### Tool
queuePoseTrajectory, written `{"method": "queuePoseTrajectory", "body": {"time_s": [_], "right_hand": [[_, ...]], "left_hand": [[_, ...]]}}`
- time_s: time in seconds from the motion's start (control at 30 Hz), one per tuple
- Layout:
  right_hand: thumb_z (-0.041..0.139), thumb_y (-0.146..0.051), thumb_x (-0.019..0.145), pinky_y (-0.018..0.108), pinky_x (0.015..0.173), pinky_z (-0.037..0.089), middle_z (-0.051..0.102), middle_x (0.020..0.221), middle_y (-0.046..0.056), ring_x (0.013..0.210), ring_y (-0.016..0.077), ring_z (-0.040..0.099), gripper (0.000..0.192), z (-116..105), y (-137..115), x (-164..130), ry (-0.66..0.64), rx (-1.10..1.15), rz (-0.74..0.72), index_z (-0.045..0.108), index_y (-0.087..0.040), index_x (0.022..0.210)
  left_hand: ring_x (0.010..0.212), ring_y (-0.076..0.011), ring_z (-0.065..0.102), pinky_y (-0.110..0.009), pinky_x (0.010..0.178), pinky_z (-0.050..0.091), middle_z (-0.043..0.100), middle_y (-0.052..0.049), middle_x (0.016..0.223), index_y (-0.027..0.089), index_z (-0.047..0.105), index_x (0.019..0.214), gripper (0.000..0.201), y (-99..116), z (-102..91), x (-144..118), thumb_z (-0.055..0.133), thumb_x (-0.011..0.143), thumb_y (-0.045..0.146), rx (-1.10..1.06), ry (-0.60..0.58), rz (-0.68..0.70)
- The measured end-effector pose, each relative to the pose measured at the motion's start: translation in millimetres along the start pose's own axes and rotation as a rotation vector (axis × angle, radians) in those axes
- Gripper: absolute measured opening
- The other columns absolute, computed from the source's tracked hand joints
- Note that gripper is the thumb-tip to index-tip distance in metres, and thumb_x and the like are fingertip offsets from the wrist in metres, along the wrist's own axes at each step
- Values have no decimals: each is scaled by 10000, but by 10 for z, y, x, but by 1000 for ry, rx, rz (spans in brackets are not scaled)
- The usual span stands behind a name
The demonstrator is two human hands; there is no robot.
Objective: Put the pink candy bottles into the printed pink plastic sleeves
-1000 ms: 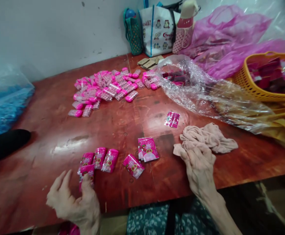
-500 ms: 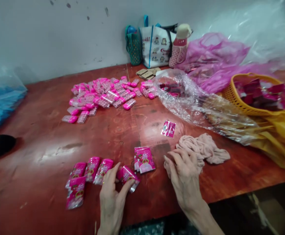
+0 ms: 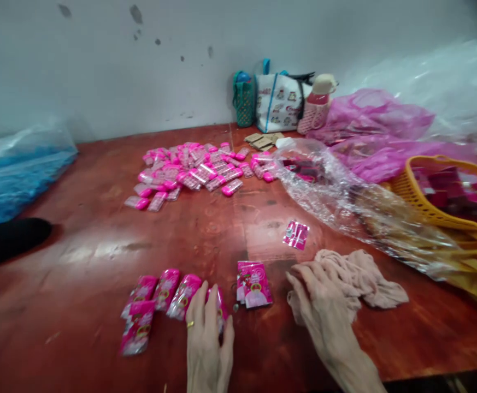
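Note:
My left hand [image 3: 205,338] lies over a pink wrapped packet [image 3: 222,308], its fingers on top and the thumb along the right side. Most of that packet is hidden beneath the fingers. To its left, similar packets [image 3: 167,290] lie in a row, one of them [image 3: 138,329] lower and nearer me. Right of this hand are a few overlapping flat pink sleeves [image 3: 256,285]. My right hand [image 3: 324,305] rests at the left edge of a crumpled beige cloth [image 3: 371,278], fingers stretched forward and holding nothing visible.
Pink-capped clear containers [image 3: 197,169] are heaped mid-table. A single sleeve [image 3: 296,234] lies beyond the right hand. Clear plastic sheeting [image 3: 324,191] and a yellow basket [image 3: 414,196] fill the right. Bags and a bottle [image 3: 319,101] stand by the wall; a blue-filled bag [image 3: 21,174] is left.
The view has shifted, so things sit lower and farther right. My left hand has closed in over the packet, which is now more upright and nearer the row. My right hand stays by the cloth.

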State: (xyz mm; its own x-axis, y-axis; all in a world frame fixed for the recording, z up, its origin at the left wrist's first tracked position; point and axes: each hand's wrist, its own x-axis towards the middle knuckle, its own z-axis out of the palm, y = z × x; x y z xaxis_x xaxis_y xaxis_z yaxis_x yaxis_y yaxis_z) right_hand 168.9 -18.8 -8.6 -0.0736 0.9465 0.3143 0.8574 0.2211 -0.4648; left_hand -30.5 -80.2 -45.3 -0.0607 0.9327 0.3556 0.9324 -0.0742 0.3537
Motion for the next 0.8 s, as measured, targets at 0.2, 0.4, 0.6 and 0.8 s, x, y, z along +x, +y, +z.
{"method": "queuePoseTrajectory", "body": {"time_s": [0.2,0.4,0.6,0.8], "right_hand": [[312,-292,934,449,819,393,598,798,97,788,246,497,329,36,-1,-72,-65,26,-69,593,-154,832],[299,-310,940,441,774,414,604,792,106,799,254,521,359,109,-2,-190,-99,56,-92,601,-159,818],[397,-216,887,384,648,432,614,671,53,617,202,546,243,143,238,-68,-149,53,-246,596,-186,752],[394,-402,867,375,633,431,666,840,105,691,242,573,300,-51,259,441,24,-56,-445,631,-220,899]], "left_hand": [[1248,-319,343,-501,1016,301,470,-177,1305,152,376,1315,608,-300,-402,224,600,778,326,129,76,-44],[1323,-388,188,-602,995,241,404,-210,1368,113,429,1293,728,-439,-438,379,562,729,553,180,-6,-82],[1286,-425,270,-645,933,254,468,-180,1341,164,568,1204,489,-635,-315,459,497,798,427,386,-220,-22],[1268,-423,313,-638,900,293,506,-190,1307,155,601,1160,464,-1263,-483,69,462,779,381,396,-81,-97]]}}
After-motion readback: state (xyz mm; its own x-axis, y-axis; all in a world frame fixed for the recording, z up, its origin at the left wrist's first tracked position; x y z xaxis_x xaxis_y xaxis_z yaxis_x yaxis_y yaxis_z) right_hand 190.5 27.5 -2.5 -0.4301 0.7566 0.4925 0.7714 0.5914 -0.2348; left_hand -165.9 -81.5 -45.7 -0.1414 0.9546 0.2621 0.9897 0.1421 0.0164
